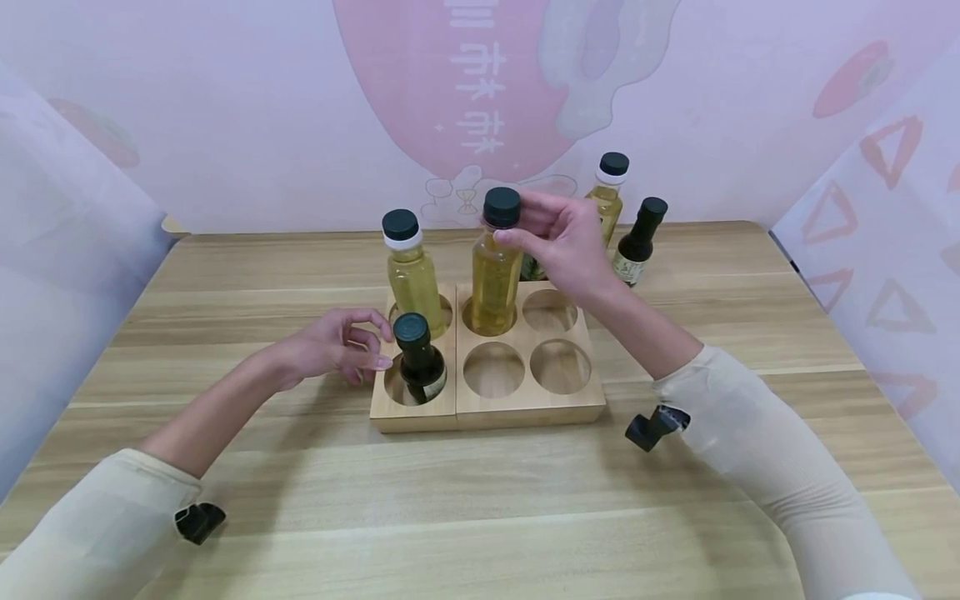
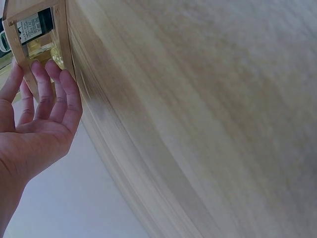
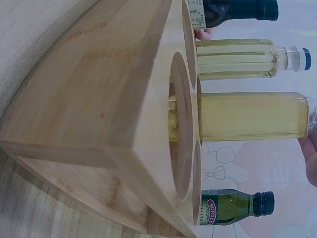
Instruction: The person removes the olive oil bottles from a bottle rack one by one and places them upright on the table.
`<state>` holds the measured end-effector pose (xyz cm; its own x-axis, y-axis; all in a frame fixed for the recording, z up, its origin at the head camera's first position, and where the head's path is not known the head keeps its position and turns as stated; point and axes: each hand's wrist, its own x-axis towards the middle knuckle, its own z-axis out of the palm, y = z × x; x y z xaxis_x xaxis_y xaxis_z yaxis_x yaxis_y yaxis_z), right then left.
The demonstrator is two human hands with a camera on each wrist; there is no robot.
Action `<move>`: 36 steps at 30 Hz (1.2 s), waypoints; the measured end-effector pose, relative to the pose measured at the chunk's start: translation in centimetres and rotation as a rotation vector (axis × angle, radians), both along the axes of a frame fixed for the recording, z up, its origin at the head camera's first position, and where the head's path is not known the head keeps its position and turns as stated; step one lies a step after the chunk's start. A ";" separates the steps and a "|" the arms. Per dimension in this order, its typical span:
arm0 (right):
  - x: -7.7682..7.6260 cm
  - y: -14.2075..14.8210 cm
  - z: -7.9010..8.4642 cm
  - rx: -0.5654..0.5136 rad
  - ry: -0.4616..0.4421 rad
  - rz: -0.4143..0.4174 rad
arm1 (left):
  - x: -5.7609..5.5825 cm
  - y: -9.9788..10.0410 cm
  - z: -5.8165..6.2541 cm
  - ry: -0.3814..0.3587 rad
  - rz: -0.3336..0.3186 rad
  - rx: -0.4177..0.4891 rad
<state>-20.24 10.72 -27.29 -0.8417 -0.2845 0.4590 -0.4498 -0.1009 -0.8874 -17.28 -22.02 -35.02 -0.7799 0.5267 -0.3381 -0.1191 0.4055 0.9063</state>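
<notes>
My right hand [image 1: 566, 246] pinches a black-capped bottle of yellow oil [image 1: 493, 287] at its neck, between thumb and fingers. That bottle stands upright in a back hole of the wooden rack [image 1: 528, 410]. At the rack's left side, my left hand [image 1: 333, 346] has loosely bent fingers, and its fingertips [image 2: 35, 65] are right at the rack's edge in the left wrist view. Nearest to it is a small dark bottle [image 1: 422, 367] in the front left hole. Behind that one, a pale oil bottle with a white collar [image 1: 416, 287] fills the back left hole.
Behind the rack to the right stand another pale oil bottle [image 1: 606, 198] and a dark labelled bottle [image 1: 636, 246]. A green bottle [image 3: 225, 207] with a red label, mostly hidden in the head view, is also behind it. A patterned backdrop [image 1: 262, 125] rises at the table's [image 1: 315, 517] far edge.
</notes>
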 end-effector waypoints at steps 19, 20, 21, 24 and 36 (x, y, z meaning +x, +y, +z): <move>0.2 0.0 0.7 -0.038 0.016 -0.035 | 0.1 0.0 0.0 0.001 -0.001 -0.008; 0.2 -0.1 0.8 -0.038 0.017 -0.037 | 0.1 0.0 0.0 0.001 -0.002 -0.006; 0.1 -0.1 0.8 -0.037 0.017 -0.041 | 0.1 0.0 0.0 0.001 -0.003 -0.004; 0.1 0.0 0.9 -0.037 0.019 -0.049 | 0.1 0.0 0.1 0.001 -0.004 0.000; 0.1 0.0 1.1 -0.064 0.039 -0.069 | 0.1 0.0 0.1 0.003 -0.004 -0.002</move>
<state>-20.11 10.71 -26.22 -0.8394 -0.1957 0.5071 -0.4918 -0.1240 -0.8619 -17.22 -22.01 -34.93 -0.7791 0.5287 -0.3368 -0.1148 0.4078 0.9058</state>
